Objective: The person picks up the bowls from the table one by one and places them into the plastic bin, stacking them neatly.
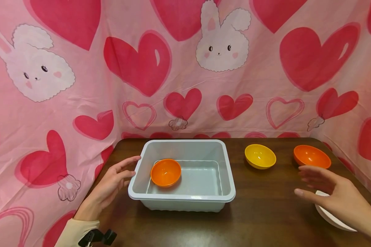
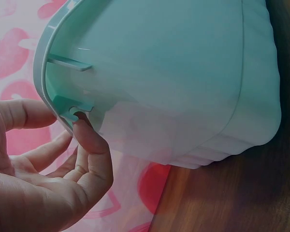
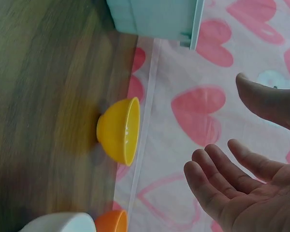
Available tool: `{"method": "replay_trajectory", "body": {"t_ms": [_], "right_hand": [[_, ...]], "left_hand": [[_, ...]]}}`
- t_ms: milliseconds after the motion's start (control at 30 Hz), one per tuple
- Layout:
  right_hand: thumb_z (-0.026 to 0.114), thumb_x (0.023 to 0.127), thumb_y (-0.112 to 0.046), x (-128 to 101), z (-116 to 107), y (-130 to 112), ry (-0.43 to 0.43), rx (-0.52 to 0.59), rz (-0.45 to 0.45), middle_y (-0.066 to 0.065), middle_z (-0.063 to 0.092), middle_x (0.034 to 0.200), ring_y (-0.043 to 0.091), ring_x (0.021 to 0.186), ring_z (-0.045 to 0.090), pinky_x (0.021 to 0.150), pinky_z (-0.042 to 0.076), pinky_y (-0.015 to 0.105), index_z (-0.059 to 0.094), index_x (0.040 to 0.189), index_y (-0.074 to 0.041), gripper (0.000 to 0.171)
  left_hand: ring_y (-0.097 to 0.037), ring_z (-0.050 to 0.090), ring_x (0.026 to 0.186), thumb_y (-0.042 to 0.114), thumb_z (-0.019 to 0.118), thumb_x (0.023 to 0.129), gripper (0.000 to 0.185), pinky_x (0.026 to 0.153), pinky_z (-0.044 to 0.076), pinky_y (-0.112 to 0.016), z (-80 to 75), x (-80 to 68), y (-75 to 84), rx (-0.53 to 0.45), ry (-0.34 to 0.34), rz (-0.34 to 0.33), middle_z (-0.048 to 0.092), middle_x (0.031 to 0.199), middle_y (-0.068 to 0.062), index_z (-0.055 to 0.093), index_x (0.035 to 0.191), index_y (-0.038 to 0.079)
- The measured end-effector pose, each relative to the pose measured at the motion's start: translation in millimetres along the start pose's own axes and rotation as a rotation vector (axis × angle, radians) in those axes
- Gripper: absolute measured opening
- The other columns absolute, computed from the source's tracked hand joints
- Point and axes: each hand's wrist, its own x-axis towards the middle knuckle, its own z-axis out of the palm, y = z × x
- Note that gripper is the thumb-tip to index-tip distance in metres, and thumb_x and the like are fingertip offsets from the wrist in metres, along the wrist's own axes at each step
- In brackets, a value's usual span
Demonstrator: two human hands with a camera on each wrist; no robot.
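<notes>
A light grey plastic basin [image 1: 185, 204] stands on the table with an orange bowl [image 1: 166, 173] inside, at its left. At the basin's left rim is my left hand [image 1: 111, 183], pinching the edge between fingers and thumb; the left wrist view shows a fingertip [image 2: 89, 137] tucked under the lip. My right hand [image 1: 336, 197] is held in the air at the right, fingers spread from the thumb and nothing between them. Below it is a white bowl [image 1: 335, 218], partly hidden by the hand. Just past its fingertips sits a second orange bowl [image 1: 312, 157].
A yellow bowl [image 1: 260, 156] stands between the basin and the second orange bowl, near the back of the dark wooden table [image 1: 265, 212]. Pink cloth [image 1: 185, 79] with hearts and rabbits hangs behind and along both sides of the table.
</notes>
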Motion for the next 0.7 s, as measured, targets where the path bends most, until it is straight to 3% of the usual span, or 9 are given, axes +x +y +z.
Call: {"method": "replay_trajectory", "body": {"t_ms": [300,333,500,533,667,700], "right_hand": [[0.088,0.088,-0.018,-5.3,-13.0,21.8,0.014,-0.027,0.064,-0.042,0.052,0.112,-0.022,0.091,0.054,0.071,0.045,0.002,0.055,0.140,0.002,0.065],[0.088,0.088,-0.019,-5.6,-14.3,23.9,0.010,-0.035,0.075,-0.037,0.055,0.114,-0.024,0.092,0.051,0.070,0.044,0.002,0.054,0.142,0.002,0.067],[0.090,0.085,-0.016,-8.4,-16.4,37.7,0.043,-0.043,0.066,-0.038,0.052,0.114,-0.028,0.093,0.045,0.071,0.041,-0.001,0.051,0.144,0.005,0.074],[0.090,0.084,-0.014,-9.3,-16.3,41.3,0.056,-0.029,0.052,-0.039,0.052,0.114,-0.028,0.095,0.045,0.072,0.041,-0.001,0.052,0.144,0.003,0.073],[0.092,0.078,-0.006,-12.5,-16.3,57.9,0.112,0.013,0.010,-0.045,0.048,0.111,-0.028,0.097,0.047,0.074,0.040,-0.002,0.059,0.139,-0.022,0.071],[0.092,0.078,-0.005,-13.0,-16.9,61.8,0.120,0.012,0.009,-0.046,0.047,0.111,-0.028,0.097,0.046,0.074,0.040,-0.002,0.059,0.138,-0.023,0.071]], "left_hand": [[-0.022,0.063,0.123,0.010,0.058,0.103,0.060,0.099,0.056,-0.038,-0.4,-0.4,-0.2,0.001,-0.003,0.005,0.039,0.161,-0.019,0.040,0.160,0.001],[-0.022,0.063,0.123,0.010,0.058,0.103,0.060,0.099,0.056,-0.038,-0.3,-0.4,0.0,0.002,-0.002,0.004,0.039,0.161,-0.019,0.040,0.160,0.002],[-0.022,0.064,0.123,0.009,0.057,0.103,0.060,0.098,0.056,-0.038,-0.1,-0.4,0.6,0.004,-0.002,0.003,0.039,0.161,-0.019,0.040,0.160,0.002],[-0.022,0.064,0.123,0.009,0.057,0.103,0.060,0.098,0.056,-0.038,-0.1,-0.4,0.6,0.005,-0.002,0.004,0.039,0.161,-0.020,0.040,0.160,0.002],[-0.022,0.064,0.122,0.009,0.058,0.103,0.060,0.098,0.056,-0.038,-0.1,-0.3,0.5,0.005,-0.003,0.005,0.040,0.160,-0.019,0.040,0.160,0.001],[-0.022,0.064,0.122,0.009,0.058,0.103,0.060,0.098,0.056,-0.038,-0.1,-0.2,0.3,0.004,-0.002,0.005,0.040,0.160,-0.019,0.040,0.160,0.001]]}}
